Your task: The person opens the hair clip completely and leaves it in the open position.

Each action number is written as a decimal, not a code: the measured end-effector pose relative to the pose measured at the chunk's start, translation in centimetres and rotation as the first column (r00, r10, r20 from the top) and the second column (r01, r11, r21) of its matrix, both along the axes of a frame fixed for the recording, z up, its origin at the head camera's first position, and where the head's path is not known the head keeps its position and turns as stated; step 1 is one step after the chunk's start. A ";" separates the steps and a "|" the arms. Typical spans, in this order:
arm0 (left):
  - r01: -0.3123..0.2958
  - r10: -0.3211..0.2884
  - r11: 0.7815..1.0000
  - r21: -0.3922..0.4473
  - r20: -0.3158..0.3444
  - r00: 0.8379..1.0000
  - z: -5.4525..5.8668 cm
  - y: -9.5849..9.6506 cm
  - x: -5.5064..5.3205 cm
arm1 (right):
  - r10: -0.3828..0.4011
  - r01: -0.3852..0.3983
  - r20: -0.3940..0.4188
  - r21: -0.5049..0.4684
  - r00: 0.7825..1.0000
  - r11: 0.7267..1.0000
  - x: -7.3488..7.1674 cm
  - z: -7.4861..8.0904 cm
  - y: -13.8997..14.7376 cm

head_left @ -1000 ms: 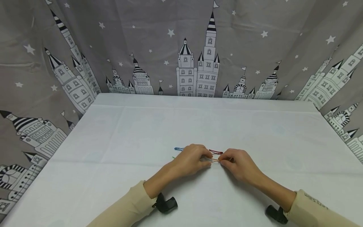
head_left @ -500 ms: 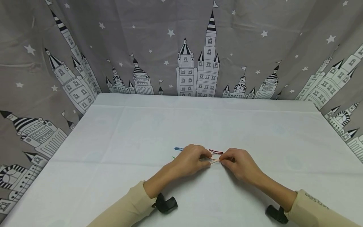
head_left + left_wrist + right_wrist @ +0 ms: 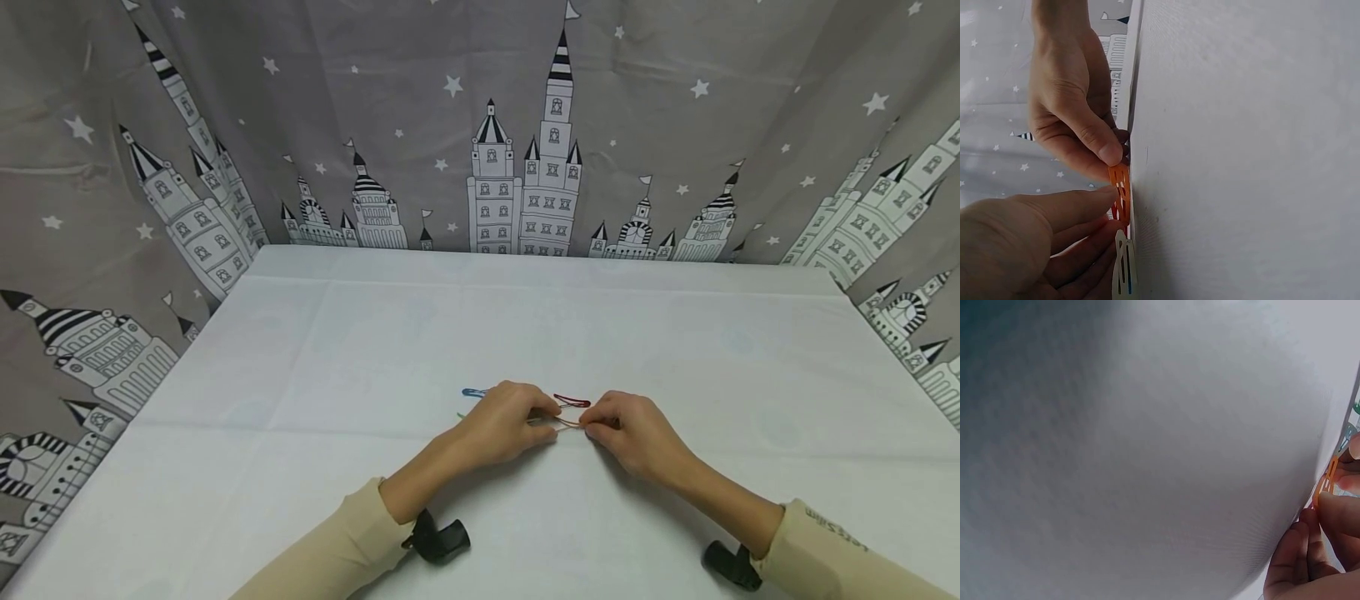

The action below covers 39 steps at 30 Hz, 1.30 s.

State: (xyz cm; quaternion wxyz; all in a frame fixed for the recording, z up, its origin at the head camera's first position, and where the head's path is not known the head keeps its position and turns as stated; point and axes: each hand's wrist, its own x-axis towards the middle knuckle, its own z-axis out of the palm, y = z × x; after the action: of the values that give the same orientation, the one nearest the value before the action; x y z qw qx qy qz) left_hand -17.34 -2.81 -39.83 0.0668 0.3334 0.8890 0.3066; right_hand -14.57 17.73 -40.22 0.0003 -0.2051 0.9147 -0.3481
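Note:
Thumb and fingertips of my right hand (image 3: 633,433) pinch one end of an orange hair clip (image 3: 570,423). At the clip's other end, my left hand (image 3: 498,425) holds it with thumb and forefinger spaced apart. In the left wrist view, the orange clip (image 3: 1120,194) stands between both hands' fingertips. A pale hair clip (image 3: 1124,269) lies just beside the left fingers there. Behind the hands, a dark red hair clip (image 3: 573,402) rests on the cloth. The left hand partly hides a blue clip (image 3: 472,392) and nearly covers a green one (image 3: 460,416).
A white cloth (image 3: 375,333) covers the table, with a few creases. Beyond its far edge hangs a grey curtain (image 3: 645,100) printed with castles and stars. A black wrist camera (image 3: 441,540) sits under the left forearm, another black camera (image 3: 731,567) under the right.
Both hands stay almost in place around the orange hair clip, with only a slight shift of the right fingers. The other clips have not moved.

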 end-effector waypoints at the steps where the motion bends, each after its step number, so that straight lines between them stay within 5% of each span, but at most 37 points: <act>1: -0.002 0.002 1.000 0.001 0.004 1.000 0.0 0.0 0.0 | 0.002 -0.002 0.000 0.003 1.000 1.000 0.0 0.0 0.0; 29: -0.020 0.016 0.998 0.065 0.070 0.997 -0.3 -0.2 -0.1 | -0.001 0.012 0.136 -0.080 0.991 0.997 0.1 0.3 0.6; 39: -0.034 0.027 0.996 0.082 0.079 0.996 -0.3 -0.4 -0.1 | 0.002 0.004 0.104 -0.057 0.995 0.998 0.1 0.2 0.6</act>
State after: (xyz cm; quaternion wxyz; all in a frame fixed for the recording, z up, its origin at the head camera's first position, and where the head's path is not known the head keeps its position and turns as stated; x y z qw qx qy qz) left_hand -17.43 -3.18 -40.12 0.0829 0.3101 0.8772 0.3572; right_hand -14.52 18.29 -40.01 0.0422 -0.1863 0.9032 -0.3844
